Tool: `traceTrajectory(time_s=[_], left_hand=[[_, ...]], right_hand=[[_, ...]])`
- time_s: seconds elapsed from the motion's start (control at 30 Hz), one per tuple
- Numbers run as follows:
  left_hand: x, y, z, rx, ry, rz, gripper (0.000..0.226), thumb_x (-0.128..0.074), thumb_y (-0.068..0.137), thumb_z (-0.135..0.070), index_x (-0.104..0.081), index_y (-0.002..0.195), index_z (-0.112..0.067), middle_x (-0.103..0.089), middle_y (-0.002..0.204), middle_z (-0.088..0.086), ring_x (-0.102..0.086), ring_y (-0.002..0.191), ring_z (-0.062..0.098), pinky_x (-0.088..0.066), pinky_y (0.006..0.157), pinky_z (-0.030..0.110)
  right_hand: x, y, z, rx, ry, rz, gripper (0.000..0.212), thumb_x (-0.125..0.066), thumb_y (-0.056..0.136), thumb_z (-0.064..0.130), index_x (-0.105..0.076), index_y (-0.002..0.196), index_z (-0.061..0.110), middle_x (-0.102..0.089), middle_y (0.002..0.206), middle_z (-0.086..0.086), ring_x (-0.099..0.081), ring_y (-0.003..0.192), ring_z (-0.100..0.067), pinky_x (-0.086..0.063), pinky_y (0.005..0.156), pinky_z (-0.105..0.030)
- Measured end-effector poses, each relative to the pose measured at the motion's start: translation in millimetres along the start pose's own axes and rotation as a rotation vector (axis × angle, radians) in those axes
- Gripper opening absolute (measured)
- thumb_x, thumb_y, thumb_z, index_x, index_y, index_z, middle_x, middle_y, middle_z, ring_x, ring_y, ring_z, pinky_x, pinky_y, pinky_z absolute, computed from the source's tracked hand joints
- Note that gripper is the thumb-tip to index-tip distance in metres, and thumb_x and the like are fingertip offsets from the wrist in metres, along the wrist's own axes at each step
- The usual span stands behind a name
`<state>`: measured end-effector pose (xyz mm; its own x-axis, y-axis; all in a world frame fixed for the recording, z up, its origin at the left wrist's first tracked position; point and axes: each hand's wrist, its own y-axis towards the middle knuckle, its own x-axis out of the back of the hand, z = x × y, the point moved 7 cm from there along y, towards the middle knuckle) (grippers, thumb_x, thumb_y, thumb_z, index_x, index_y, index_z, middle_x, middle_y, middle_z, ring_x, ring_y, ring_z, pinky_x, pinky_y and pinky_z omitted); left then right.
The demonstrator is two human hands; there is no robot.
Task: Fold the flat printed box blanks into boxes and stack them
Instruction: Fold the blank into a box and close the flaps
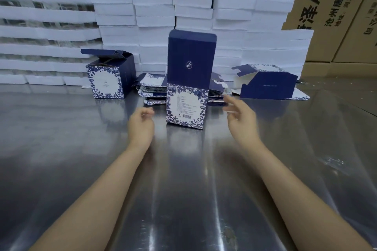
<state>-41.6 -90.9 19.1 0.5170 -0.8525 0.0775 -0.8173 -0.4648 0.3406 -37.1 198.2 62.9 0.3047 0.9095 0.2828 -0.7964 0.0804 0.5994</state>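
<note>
Printed box blanks point(152, 89) are lying flat in a loose pile at the middle of the steel table point(183, 189). They are partly hidden behind a folded box point(186, 106), which is standing upright in front of them with its dark blue lid flap raised straight up and its floral, barcoded face turned toward the camera. Nothing is being held by either hand. The left hand point(140, 126) is being kept just left of this box, apart from it, with its fingers loosely curled over an empty palm. The right hand point(241, 120) is being held just right of the box, its fingers spread, relaxed and blurred, so whether the fingertips are touching the blanks behind cannot be told. A second folded box point(108, 79) is standing further left, near the pile, with its top flaps open. A third box point(267, 85) is lying on its side to the right, its open end facing left. Stacks of white foam blocks point(155, 10) are being backed by brown printed cartons point(336, 6) along the far side of the table.
</note>
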Motion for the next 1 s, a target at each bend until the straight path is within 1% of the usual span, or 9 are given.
traceTrajectory(time_s=[0.07, 0.17, 0.33, 0.43, 0.57, 0.7, 0.8, 0.87, 1.0], left_hand=[[1, 4, 4, 0.073, -0.055, -0.002, 0.034, -0.043, 0.089, 0.009, -0.061, 0.094, -0.019, -0.062, 0.109, 0.007, -0.057, 0.064, -0.005, -0.044, 0.056, 0.012], [-3, -3, 0, 0.053, 0.035, 0.022, 0.035, -0.045, 0.092, 0.002, -0.059, 0.119, -0.014, -0.054, 0.116, 0.003, -0.056, 0.077, 0.006, -0.043, 0.061, 0.009], [-17, -19, -18, -0.044, 0.118, 0.057, 0.031, -0.048, 0.088, 0.004, -0.057, 0.109, -0.018, -0.048, 0.113, 0.002, -0.052, 0.077, 0.002, -0.045, 0.083, 0.025], [-35, -32, -16, -0.065, 0.147, 0.157, 0.028, -0.053, 0.088, 0.003, -0.054, 0.107, -0.018, -0.053, 0.112, 0.004, -0.051, 0.077, 0.001, -0.042, 0.074, 0.009], [-44, -34, -14, -0.117, 0.192, 0.221, 0.027, -0.056, 0.087, 0.000, -0.051, 0.100, -0.024, -0.054, 0.107, 0.001, -0.050, 0.077, -0.005, -0.039, 0.073, 0.005], [-63, -46, -14, -0.198, 0.303, 0.487, 0.033, -0.054, 0.097, -0.017, -0.048, 0.129, -0.019, -0.046, 0.130, -0.008, -0.045, 0.118, 0.001, -0.028, 0.102, 0.013], [-60, -43, -12, -0.105, 0.256, 0.526, 0.043, -0.041, 0.104, -0.028, -0.043, 0.144, -0.016, -0.042, 0.146, -0.010, -0.032, 0.131, -0.004, -0.016, 0.101, 0.005], [-47, -32, -11, -0.038, 0.213, 0.437, 0.041, -0.036, 0.105, -0.030, -0.050, 0.141, -0.015, -0.048, 0.143, -0.008, -0.039, 0.128, -0.001, -0.021, 0.094, 0.002], [-20, -17, -11, -0.001, 0.232, 0.149, 0.031, -0.033, 0.105, -0.020, -0.061, 0.117, -0.014, -0.062, 0.117, 0.005, -0.053, 0.115, 0.017, -0.032, 0.082, 0.016]], right_hand=[[1, 2, -5, -0.095, 0.114, -0.008, 0.064, -0.036, 0.081, -0.021, -0.055, 0.133, 0.012, -0.062, 0.122, 0.000, -0.063, 0.095, -0.011, -0.049, 0.082, -0.017], [-5, 1, -6, -0.142, 0.172, 0.021, 0.062, -0.036, 0.084, -0.018, -0.056, 0.127, 0.021, -0.061, 0.122, 0.008, -0.062, 0.100, -0.004, -0.051, 0.087, -0.026], [-29, 5, -40, -0.304, 0.211, 0.018, 0.063, -0.035, 0.086, -0.017, -0.044, 0.140, 0.013, -0.049, 0.131, 0.002, -0.057, 0.104, -0.013, -0.048, 0.090, -0.025], [-43, 14, -68, -0.455, 0.093, 0.063, 0.064, -0.038, 0.088, -0.010, -0.037, 0.146, 0.017, -0.050, 0.134, -0.004, -0.057, 0.105, -0.019, -0.048, 0.099, -0.044], [-37, 36, -52, -0.185, -0.019, -0.073, 0.082, -0.039, 0.082, -0.012, -0.019, 0.152, 0.025, -0.041, 0.144, 0.000, -0.051, 0.113, -0.015, -0.046, 0.092, -0.033], [-67, 43, -53, -0.116, -0.123, 0.253, 0.094, -0.043, 0.080, -0.017, 0.005, 0.153, 0.018, -0.029, 0.155, -0.009, -0.027, 0.142, -0.025, -0.026, 0.114, -0.032], [-69, 34, -43, -0.108, 0.059, 0.246, 0.079, -0.046, 0.084, -0.013, -0.014, 0.152, 0.011, -0.063, 0.104, -0.008, -0.055, 0.105, -0.015, -0.040, 0.102, -0.029], [-55, 25, -36, -0.082, 0.239, 0.128, 0.057, -0.043, 0.083, -0.002, -0.043, 0.133, 0.025, -0.056, 0.065, 0.002, -0.053, 0.068, -0.009, -0.044, 0.077, -0.014], [-40, 27, -43, -0.149, 0.236, -0.069, 0.036, -0.042, 0.090, -0.001, -0.057, 0.108, 0.027, -0.047, 0.070, -0.002, -0.043, 0.066, -0.013, -0.038, 0.061, -0.016]])
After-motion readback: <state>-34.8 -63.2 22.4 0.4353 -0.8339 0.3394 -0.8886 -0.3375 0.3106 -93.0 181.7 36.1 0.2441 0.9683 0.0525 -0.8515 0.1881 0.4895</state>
